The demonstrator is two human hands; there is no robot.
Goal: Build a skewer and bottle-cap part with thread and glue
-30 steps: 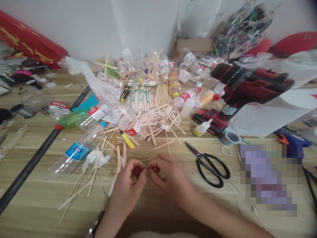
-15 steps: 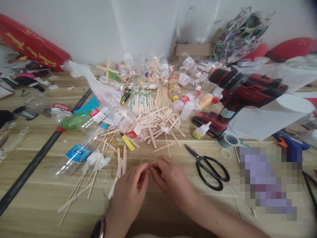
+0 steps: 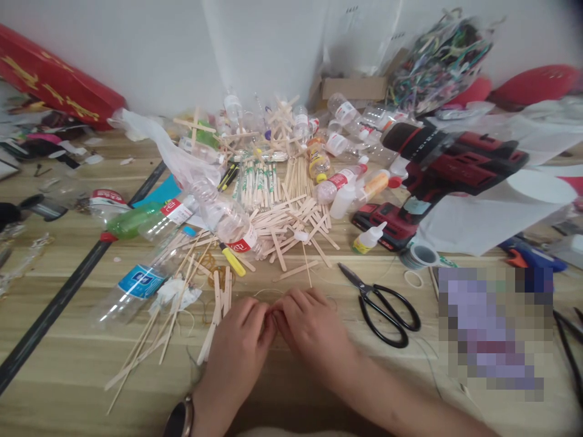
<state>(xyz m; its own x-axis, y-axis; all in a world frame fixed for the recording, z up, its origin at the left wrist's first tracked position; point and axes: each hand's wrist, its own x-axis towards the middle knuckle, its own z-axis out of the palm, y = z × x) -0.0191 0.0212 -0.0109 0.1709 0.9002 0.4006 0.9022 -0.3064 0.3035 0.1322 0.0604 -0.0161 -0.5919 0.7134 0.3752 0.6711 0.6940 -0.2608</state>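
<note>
My left hand (image 3: 239, 343) and right hand (image 3: 312, 328) meet at the fingers | can't tell what they hold | sticks (image 3: 217, 297) close left | some table (image 3: 350, 314) room right, then scissors (image 3: 365, 289)

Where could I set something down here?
Lower left, the wood is bare between the black bar and loose sticks; a slimmer gap lies between the right hand and scissors. Further back, bottles and piled craft sticks crowd the wood.

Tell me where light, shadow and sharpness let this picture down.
All in the head view: mildly soft throughout; glints on the blue-labelled bottle; shadow on the tabletop below the left hand and right hand; blocky pixelation right of the scissors; upper right corner dark.
</note>
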